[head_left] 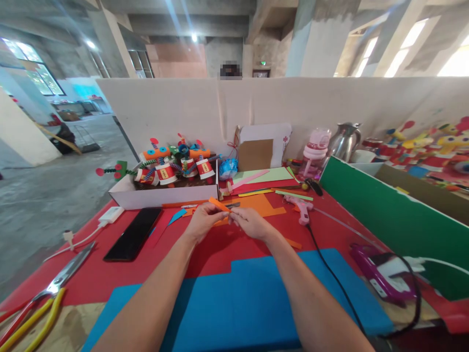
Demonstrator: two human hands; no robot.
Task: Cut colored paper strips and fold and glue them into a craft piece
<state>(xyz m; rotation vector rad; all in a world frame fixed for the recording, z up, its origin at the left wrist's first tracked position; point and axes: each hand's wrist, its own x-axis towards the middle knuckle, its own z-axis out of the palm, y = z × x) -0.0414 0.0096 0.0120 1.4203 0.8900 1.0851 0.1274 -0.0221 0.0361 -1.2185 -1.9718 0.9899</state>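
Over the red tabletop [212, 252], my left hand [201, 222] pinches a narrow orange paper strip [219, 204] that slants down to the right. The fingers of my right hand [251, 222] close on the strip's lower end, so both hands meet at it. Behind them lie orange paper sheets [262, 205], with a dark slim object partly hidden by my fingers. A pink glue gun [302, 208] rests to the right of my right hand. Blue sheets [234, 303] are spread beneath my forearms.
A white box [164, 198] of paper-cup figures stands at the back left. A black phone [134, 234] and large scissors [58, 281] lie on the left. On the right are a green box [388, 215], a purple power strip [381, 278], cables, a pink bottle [315, 151] and a steel jug [343, 142].
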